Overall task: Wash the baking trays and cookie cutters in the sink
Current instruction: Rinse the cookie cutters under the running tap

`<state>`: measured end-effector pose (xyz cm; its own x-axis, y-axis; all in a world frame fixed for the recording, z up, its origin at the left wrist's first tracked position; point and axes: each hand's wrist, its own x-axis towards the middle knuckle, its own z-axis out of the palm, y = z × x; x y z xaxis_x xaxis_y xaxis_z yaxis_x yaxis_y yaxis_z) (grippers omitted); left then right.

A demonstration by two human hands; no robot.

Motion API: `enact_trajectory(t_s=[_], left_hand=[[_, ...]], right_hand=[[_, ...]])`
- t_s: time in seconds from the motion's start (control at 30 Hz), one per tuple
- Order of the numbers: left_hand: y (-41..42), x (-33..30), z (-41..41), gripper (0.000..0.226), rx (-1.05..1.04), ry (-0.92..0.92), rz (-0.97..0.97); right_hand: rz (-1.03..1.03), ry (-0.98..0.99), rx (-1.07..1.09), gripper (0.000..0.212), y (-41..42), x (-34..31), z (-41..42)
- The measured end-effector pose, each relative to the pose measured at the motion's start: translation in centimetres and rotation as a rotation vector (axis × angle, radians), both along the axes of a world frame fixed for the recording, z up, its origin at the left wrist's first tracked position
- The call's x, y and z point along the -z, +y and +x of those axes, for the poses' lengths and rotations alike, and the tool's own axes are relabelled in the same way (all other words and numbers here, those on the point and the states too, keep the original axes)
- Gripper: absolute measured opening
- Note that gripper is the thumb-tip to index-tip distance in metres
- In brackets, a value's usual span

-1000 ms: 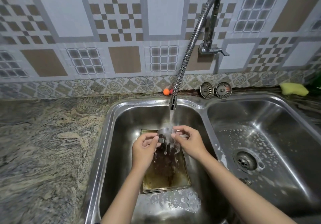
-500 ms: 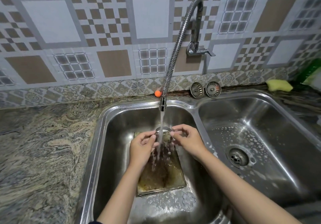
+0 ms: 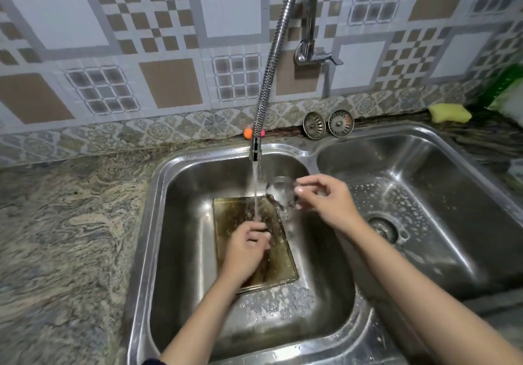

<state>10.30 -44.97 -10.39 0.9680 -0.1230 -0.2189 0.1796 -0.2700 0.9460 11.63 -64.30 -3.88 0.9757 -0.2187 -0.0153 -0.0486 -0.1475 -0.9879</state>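
The person stands at a double sink (image 3: 158, 223) set into a marbled stone bench (image 3: 70, 237). Water runs from the flexible tap (image 3: 264, 87) in a thin stream into the left basin. On the floor of this basin lies a baking tray (image 3: 280, 262), flat, with brown stains and wet. The right hand (image 3: 325, 200) is raised over the far right part of the same basin, just beside the stream, and its fingers pinch a small metal cookie cutter (image 3: 278, 192), which is blurred, so its shape I cannot tell. The left hand (image 3: 246, 248) is lower, over the tray, right where the stream comes down; its fingers are curled, and I cannot tell if it holds something. Some foam lies in the near part of the left basin. Behind the sink, two metal strainers (image 3: 327, 124) lean against the tiled wall, and a yellow sponge (image 3: 450, 113) lies near the far right corner.
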Motion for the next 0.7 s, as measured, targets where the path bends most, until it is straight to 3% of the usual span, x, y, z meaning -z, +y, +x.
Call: enact_trajectory(t_s=[0.1,0.2,0.3,0.4,0.47,0.6,0.7], left_hand=[[-2.3,1.6,-2.1,0.023,0.450,-0.005,0.284],[-4.2,4.0,-3.1,0.039,0.890,-0.252,0.682],[-5.6,5.7,-3.4,0.043,1.126,-0.408,0.962],[-6.7,6.9,-3.3,0.044,1.243,-0.531,1.105],[-7.1,7.4,-3.2,0.041,1.249,-0.551,1.133],[-7.2,7.1,-3.1,0.035,1.200,-0.581,1.092],[-6.8,6.7,-3.2,0.041,1.106,-0.551,0.953]], right_hand=[[0.010,0.002,0.080,0.011,-4.4,-1.3,-2.3],[-0.067,0.100,0.199,0.011,-9.3,-0.2,-4.6],[-0.223,0.278,0.246,0.016,-13.4,2.6,-6.0],[-0.469,0.511,0.137,0.006,-15.1,5.6,-7.0],[-0.593,0.625,0.053,0.022,-15.4,7.6,-7.3],[-0.722,0.793,-0.062,0.015,-15.3,9.7,-6.9],[-0.771,0.860,-0.067,0.013,-15.1,9.5,-6.1]])
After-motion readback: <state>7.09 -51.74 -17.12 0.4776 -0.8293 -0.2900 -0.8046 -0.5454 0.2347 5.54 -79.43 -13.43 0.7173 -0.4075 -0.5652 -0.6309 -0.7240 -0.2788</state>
